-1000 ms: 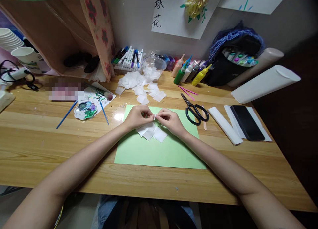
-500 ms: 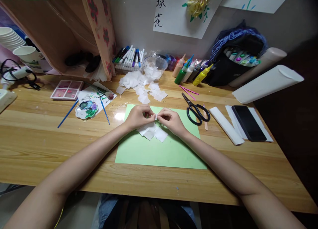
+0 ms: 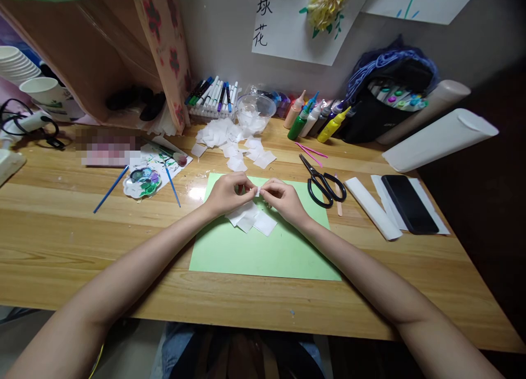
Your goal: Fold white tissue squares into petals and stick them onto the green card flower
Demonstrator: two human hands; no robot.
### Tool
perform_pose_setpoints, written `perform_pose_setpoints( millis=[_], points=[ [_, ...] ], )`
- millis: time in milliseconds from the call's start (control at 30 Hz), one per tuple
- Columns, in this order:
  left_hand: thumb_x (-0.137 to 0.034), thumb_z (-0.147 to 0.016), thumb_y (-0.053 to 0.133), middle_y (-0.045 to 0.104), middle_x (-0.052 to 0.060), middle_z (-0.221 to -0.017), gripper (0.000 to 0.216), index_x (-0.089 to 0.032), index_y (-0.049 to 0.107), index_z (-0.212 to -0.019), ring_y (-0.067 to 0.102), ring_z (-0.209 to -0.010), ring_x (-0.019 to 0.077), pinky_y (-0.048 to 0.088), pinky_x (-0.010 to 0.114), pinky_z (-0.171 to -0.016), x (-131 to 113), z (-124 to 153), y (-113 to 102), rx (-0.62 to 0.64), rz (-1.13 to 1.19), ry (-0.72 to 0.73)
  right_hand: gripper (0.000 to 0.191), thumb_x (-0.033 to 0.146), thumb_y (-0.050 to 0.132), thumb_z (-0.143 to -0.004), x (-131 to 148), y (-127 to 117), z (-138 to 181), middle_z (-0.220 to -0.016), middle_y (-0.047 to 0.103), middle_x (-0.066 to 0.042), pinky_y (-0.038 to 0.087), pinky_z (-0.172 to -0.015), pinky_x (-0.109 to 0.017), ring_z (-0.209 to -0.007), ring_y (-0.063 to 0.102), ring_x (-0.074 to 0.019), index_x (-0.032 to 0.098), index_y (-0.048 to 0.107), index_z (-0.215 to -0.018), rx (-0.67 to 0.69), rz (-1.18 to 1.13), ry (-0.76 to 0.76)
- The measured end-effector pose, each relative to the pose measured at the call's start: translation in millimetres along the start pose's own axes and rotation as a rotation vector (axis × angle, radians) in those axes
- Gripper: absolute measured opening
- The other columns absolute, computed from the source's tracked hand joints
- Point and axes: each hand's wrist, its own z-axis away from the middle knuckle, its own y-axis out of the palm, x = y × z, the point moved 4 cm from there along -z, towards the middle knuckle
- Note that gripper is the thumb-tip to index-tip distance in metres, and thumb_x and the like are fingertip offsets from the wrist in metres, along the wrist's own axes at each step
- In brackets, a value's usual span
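Note:
Between the fingertips of both hands is a small piece of white paper (image 3: 258,191), mostly covered by the fingers. My left hand (image 3: 229,194) pinches it from the left, and my right hand (image 3: 283,200) pinches it from the right. Below the hands, several white paper squares (image 3: 265,223) overlap on a light green sheet (image 3: 263,256). A larger heap of white paper squares (image 3: 219,132) lies on the table behind the hands.
Black-handled scissors (image 3: 322,184) lie right of my right hand, over a wooden stick (image 3: 339,208). Farther right are a white paper roll (image 3: 373,209) and a phone (image 3: 410,204). Paint bottles (image 3: 314,119) stand behind. A paint palette (image 3: 142,183) and brushes (image 3: 110,190) are at left.
Both hands stay pinched on the small paper piece, with only a slight shift of the fingertips. The whole view has moved slightly.

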Motion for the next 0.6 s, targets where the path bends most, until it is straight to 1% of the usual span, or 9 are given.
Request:
perform_pose_setpoints(
  millis=[100, 167, 300, 433, 600],
  points=[
    [-0.027, -0.078, 0.064, 0.059, 0.001, -0.076, 0.011, -0.017, 0.065, -0.084, 0.050, -0.061, 0.0090, 0.041, 0.022, -0.059, -3.9, 0.5, -1.9, -0.041, -0.042, 0.044, 0.018, 0.034, 0.064, -0.076, -0.3, -1.7, -0.6, -0.077, 0.057, -0.004, 0.039, -0.054, -0.026, -0.066, 0.050, -0.0128, 0.017, 0.068, -0.070, -0.030, 0.002, 0.001],
    [-0.028, -0.078, 0.064, 0.060, 0.002, -0.081, 0.014, -0.017, 0.063, -0.086, 0.052, -0.064, 0.0099, 0.042, 0.023, -0.061, -6.3, 1.1, -2.4, -0.056, -0.082, 0.070, 0.019, 0.036, 0.066, -0.076, -1.1, -2.3, -0.9, -0.077, 0.057, -0.004, 0.039, -0.054, -0.025, -0.065, 0.050, -0.0123, 0.017, 0.069, -0.072, -0.037, 0.005, 0.002],
    [-0.028, -0.080, 0.062, 0.061, 0.001, -0.075, 0.010, -0.017, 0.062, -0.080, 0.054, -0.066, 0.0113, 0.042, 0.024, -0.063, -8.1, 2.2, -0.9, -0.030, -0.145, 0.093, 0.022, 0.039, 0.067, -0.075, -3.1, -2.8, -1.0, -0.077, 0.056, -0.003, 0.039, -0.052, -0.025, -0.063, 0.050, -0.0116, 0.017, 0.070, -0.074, -0.043, -0.001, -0.005],
    [-0.024, -0.080, 0.060, 0.062, 0.000, -0.071, 0.008, -0.018, 0.063, -0.077, 0.055, -0.064, 0.0110, 0.041, 0.024, -0.063, -8.1, 2.7, -0.6, -0.032, -0.181, 0.108, 0.020, 0.036, 0.067, -0.075, -3.2, -2.6, -0.5, -0.076, 0.057, -0.003, 0.040, -0.052, -0.026, -0.062, 0.049, -0.0115, 0.017, 0.067, -0.070, -0.056, 0.026, -0.022],
    [-0.023, -0.078, 0.060, 0.060, -0.001, -0.068, 0.007, -0.017, 0.061, -0.073, 0.053, -0.062, 0.0106, 0.039, 0.024, -0.061, -8.8, 2.8, -1.1, -0.041, -0.208, 0.085, 0.019, 0.035, 0.066, -0.076, -1.7, -1.7, 0.1, -0.076, 0.057, -0.004, 0.040, -0.052, -0.026, -0.063, 0.050, -0.0119, 0.017, 0.066, -0.069, -0.050, 0.052, -0.033]
  ],
)
